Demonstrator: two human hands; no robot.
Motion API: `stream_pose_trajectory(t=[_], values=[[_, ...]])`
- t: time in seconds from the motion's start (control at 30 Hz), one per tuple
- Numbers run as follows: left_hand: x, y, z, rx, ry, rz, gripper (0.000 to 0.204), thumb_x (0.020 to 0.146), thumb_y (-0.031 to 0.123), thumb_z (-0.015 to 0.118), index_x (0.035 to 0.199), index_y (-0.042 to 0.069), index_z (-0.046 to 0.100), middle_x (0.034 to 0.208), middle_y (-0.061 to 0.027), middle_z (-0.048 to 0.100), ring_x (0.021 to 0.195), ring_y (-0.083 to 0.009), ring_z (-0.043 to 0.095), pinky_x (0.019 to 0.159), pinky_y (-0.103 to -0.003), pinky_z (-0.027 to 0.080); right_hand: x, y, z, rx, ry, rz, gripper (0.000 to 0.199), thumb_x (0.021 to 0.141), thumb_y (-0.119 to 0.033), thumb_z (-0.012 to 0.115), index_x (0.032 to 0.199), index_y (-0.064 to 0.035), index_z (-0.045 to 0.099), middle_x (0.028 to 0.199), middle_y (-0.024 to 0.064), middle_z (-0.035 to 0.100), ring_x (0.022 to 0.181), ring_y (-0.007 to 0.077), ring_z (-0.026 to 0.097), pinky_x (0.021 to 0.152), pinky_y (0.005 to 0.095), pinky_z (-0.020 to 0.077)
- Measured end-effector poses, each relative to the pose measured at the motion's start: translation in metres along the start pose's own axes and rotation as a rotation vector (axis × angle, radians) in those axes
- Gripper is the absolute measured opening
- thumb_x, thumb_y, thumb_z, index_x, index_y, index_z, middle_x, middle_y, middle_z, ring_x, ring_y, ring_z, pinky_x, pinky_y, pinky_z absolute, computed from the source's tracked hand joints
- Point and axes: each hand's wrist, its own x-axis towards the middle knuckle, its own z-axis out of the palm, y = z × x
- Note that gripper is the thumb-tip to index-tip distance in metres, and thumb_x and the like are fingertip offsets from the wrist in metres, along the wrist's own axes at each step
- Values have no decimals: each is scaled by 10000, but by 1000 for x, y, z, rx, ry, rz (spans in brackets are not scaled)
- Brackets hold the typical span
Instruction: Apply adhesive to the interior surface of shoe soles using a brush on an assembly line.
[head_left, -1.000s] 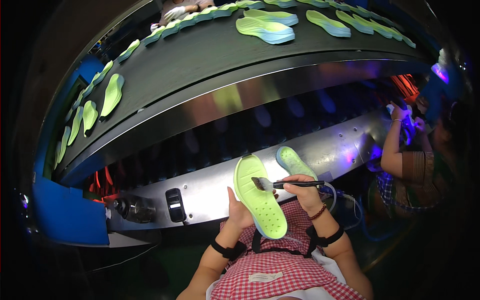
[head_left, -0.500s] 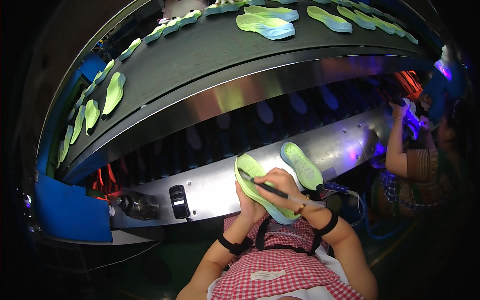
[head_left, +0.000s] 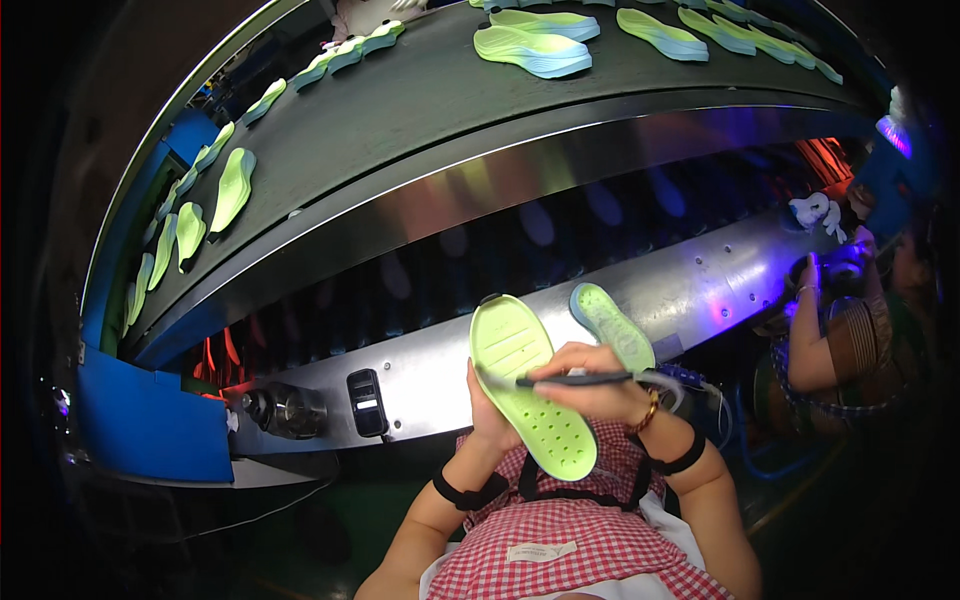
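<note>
label: white rectangular tag (head_left: 541, 551) | on red-checked apron | lower centre

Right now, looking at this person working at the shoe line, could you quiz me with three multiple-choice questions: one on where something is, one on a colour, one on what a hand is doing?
1. Where does the second green sole lie?
A. On the steel ledge just beyond the hands
B. On the floor
C. On the blue panel

2. What colour is the sole being worked on?
A. Red
B. Light green
C. Black

3. What is the right hand doing?
A. Resting open on the lap
B. Gripping a slim dark tool laid across the sole
C. Pressing the black switch

Answers:
1 A, it rests on the steel ledge behind the held sole.
2 B, its dotted face is light green.
3 B, the fingers close round the tool while the left hand supports the sole.
</note>
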Motion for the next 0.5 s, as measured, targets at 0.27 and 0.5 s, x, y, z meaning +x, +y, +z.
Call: stream_pose_trajectory(t=[0.27,0.5], values=[[-2,9,11,17,-68,49,686,861,591,181,1228,66,426,1137,-133,534,982,-287,548,840,-395,460,-5,-4,-12,111,-133,104,226,698,-49,686,923,-54,667,848,95,626,815,162,594,724,252,473],[3,21,15,114,-51,231,889,746,750,120,1147,43,481,951,-219,574,789,-334,580,712,-439,481,-11,-4,-17,-11,-62,-111,232,699,-43,697,928,-56,666,855,91,649,762,159,594,695,249,474]])
